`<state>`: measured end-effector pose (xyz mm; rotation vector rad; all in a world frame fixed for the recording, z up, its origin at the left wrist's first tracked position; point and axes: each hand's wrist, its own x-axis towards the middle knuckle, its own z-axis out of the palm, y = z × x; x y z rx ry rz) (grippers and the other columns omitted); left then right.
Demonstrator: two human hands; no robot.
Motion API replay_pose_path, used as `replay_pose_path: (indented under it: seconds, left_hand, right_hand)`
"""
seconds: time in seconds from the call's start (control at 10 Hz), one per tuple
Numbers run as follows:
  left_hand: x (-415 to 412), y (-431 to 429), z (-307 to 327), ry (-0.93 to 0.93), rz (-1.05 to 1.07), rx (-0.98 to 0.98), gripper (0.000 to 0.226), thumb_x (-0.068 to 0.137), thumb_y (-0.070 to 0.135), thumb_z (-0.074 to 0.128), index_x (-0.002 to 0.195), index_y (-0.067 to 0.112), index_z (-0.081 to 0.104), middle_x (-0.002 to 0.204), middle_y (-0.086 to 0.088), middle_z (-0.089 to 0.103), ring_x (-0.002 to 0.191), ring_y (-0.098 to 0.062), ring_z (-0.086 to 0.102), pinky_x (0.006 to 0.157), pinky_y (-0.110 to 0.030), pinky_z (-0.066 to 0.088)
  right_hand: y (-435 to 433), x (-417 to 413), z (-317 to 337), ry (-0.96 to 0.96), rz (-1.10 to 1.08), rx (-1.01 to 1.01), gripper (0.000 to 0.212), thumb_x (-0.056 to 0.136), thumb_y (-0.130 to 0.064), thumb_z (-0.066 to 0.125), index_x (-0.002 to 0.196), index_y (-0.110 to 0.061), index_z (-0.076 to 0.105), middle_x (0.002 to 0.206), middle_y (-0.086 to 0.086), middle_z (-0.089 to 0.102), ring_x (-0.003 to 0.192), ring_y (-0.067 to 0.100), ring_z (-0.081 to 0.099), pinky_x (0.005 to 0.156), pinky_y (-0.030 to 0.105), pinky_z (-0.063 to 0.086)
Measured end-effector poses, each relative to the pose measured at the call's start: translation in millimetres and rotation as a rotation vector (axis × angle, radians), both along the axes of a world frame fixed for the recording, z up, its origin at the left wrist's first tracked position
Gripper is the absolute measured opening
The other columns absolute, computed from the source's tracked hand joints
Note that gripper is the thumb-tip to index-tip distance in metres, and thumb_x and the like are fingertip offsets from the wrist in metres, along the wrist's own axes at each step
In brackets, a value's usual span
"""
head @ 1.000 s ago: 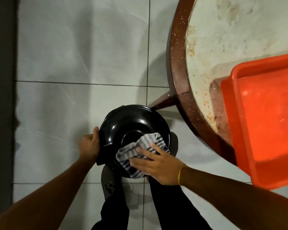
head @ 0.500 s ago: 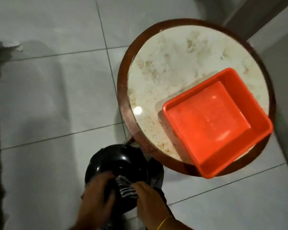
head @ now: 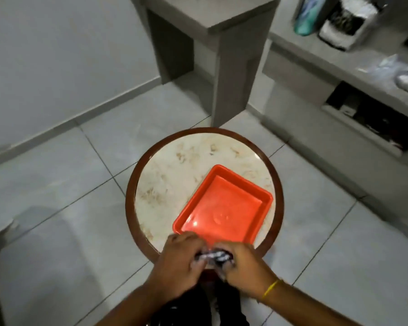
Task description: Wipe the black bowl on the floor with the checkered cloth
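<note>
The checkered cloth (head: 213, 256) is bunched up small between my two hands, just above the near edge of the round table. My left hand (head: 179, 262) grips its left end and my right hand (head: 243, 267), with a yellow band at the wrist, grips its right end. Only a short striped strip of cloth shows between the fingers. A dark glossy shape (head: 169, 312) lies at the bottom edge under my left forearm. I cannot tell whether it is the black bowl or dark clothing.
A round table (head: 151, 184) with a pale stained top and brown rim stands right ahead. On its right half sits an empty red tray (head: 224, 208). Behind are a grey pillar (head: 231, 57) and low grey shelves (head: 339, 74) with a bottle and other items. Tiled floor lies to the left.
The view has swung up from the floor to the table. Both hands left the bowl and rose to the table's near edge. The left hand now also grips the cloth.
</note>
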<state>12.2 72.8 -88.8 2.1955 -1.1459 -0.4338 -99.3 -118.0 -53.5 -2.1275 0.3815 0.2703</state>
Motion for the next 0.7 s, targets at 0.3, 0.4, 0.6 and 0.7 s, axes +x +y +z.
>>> replay_pose_path:
  seconds: [0.3,0.4,0.6,0.7]
  left_hand:
    - [64,-85,54,-0.289,-0.105,-0.053,0.037,0.075,0.002,0.077,0.111,0.006,0.079,0.104,-0.010,0.080,0.102,-0.023,0.065,0.085,-0.035,0.049]
    - [63,-82,3,-0.316,-0.257,0.237,0.030,0.079,0.020,0.060,0.104,0.020,0.078,0.104,-0.001,0.083,0.108,-0.028,0.074,0.089,-0.043,0.044]
    - [31,-76,-57,-0.280,-0.328,0.570,0.029,0.082,0.039,0.048,0.087,0.026,0.073,0.090,0.006,0.080,0.117,-0.027,0.074,0.100,-0.063,0.042]
    - [21,-72,-60,-0.296,-0.333,0.537,0.030,0.089,0.039,0.052,0.103,0.027,0.075,0.105,0.005,0.082,0.124,-0.029,0.073,0.101,-0.066,0.045]
  right_hand:
    - [-46,23,19,-0.338,-0.059,-0.459,0.063,0.079,-0.005,0.038,0.131,-0.003,0.074,0.126,0.016,0.078,0.114,0.033,0.076,0.101,0.042,0.062]
    - [-35,12,-42,-0.097,0.048,-0.410,0.055,0.085,-0.005,0.055,0.139,-0.003,0.066,0.137,0.018,0.070,0.128,0.038,0.068,0.111,0.045,0.055]
    - [-19,-11,-95,0.188,0.165,-0.345,0.078,0.083,-0.029,0.031,0.155,-0.006,0.049,0.168,0.016,0.042,0.155,0.035,0.038,0.133,0.046,0.020]
    - [-16,-12,-88,0.162,0.076,-0.289,0.079,0.085,-0.027,0.036,0.162,-0.007,0.041,0.172,0.016,0.037,0.159,0.034,0.033,0.134,0.041,0.014]
